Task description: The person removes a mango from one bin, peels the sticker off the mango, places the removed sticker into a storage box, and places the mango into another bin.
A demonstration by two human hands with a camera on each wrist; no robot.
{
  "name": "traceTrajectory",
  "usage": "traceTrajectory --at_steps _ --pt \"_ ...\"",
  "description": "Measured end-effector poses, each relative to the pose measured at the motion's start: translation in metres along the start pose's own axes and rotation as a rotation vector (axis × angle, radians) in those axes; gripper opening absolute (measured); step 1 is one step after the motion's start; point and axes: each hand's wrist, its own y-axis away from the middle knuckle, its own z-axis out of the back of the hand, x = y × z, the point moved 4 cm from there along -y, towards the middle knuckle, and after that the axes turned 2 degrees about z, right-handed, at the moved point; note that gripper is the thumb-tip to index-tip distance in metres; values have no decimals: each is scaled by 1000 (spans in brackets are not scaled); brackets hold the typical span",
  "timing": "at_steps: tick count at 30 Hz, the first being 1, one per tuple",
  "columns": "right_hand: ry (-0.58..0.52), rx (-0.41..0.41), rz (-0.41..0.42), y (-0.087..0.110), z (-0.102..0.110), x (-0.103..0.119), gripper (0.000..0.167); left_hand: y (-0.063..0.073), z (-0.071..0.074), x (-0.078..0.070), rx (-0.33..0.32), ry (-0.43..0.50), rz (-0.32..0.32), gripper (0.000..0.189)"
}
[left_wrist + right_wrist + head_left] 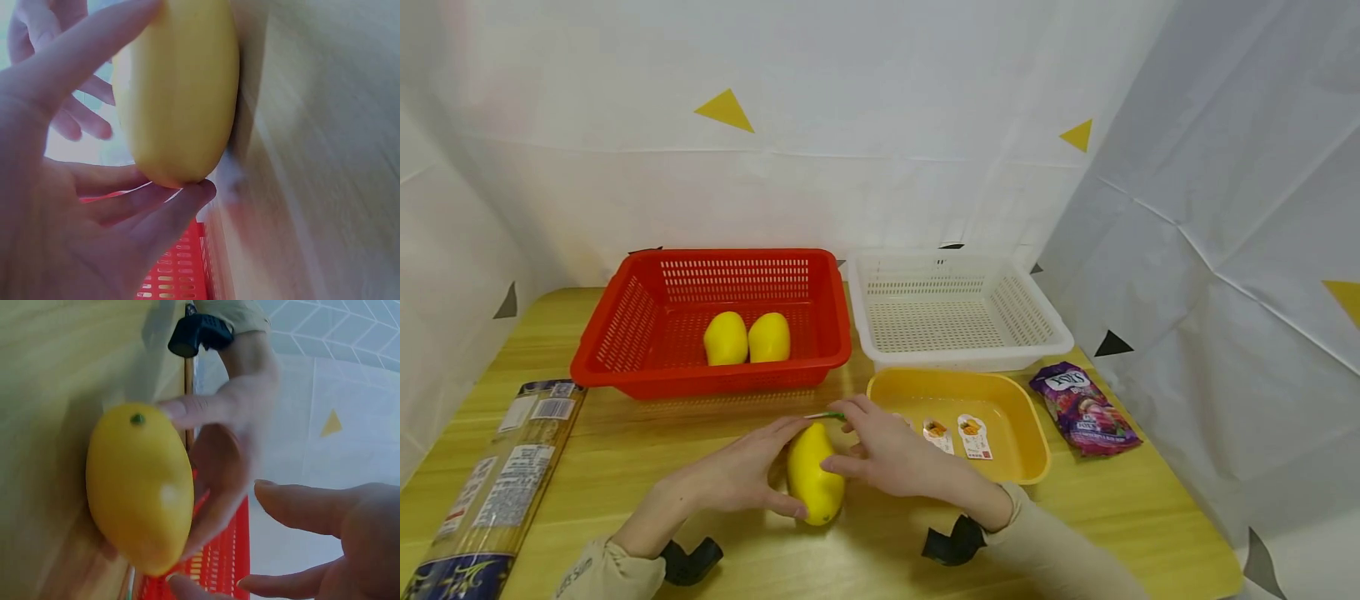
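A yellow mango (815, 475) lies on the wooden table near the front. My left hand (737, 471) holds it lengthwise, with the thumb toward its near end and the fingertips at its far end, as the left wrist view shows. My right hand (891, 450) hovers at the mango's right side with thumb and fingers spread. In the right wrist view the right thumb (306, 506) stands apart from the mango. A thin white-and-green stick-like thing (825, 415) lies just beyond the mango by the right fingertips, partly hidden by the hands.
Two mangoes (747, 339) sit in a red basket (715, 379) at the back left. Beside it stands a white basket (955, 358). A yellow tray (1022, 417) holds fruit-picture stickers (974, 437). A purple candy bag (1085, 408) lies right, a spaghetti pack (505, 475) left.
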Motion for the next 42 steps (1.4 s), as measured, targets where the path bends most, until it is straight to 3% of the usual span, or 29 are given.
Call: traceTrajectory --at_steps 11,16,23,29,34,42 --pt "139 126 -38 -10 -34 6 76 0 0 0 0 4 -12 110" --pt "242 120 -23 -11 -42 8 76 0 2 -1 -16 3 -40 109" --pt "263 120 -44 -10 -41 10 73 4 8 0 -10 28 -72 108" --pt "268 113 -76 -11 -41 11 72 17 32 1 -45 46 -52 96" --pt "275 107 -77 -11 -41 10 72 29 57 1 -147 42 -75 86" --pt "269 95 -61 -12 -42 9 71 50 92 9 -326 52 -40 81"
